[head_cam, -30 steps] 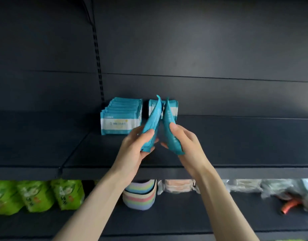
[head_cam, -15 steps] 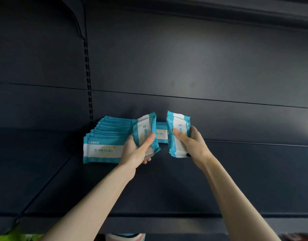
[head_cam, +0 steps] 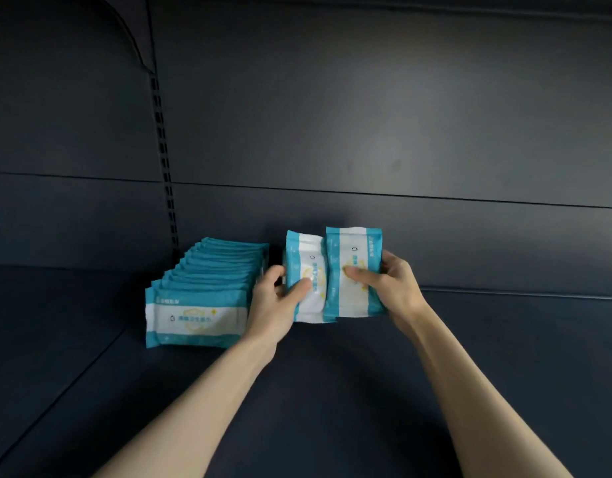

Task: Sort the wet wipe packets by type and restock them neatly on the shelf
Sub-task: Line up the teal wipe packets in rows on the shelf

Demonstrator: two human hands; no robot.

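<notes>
A dark back panel (head_cam: 366, 115) with a slotted upright (head_cam: 165, 160) — a curved bracket (head_cam: 141, 46) above it

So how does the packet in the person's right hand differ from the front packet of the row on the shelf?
The right-hand packet is turned on end, its white band running up and down; the front packet of the row stands on a long edge, band level. The right hand grips the first; the second stands unheld. Both are teal and white with a yellow emblem.
</notes>
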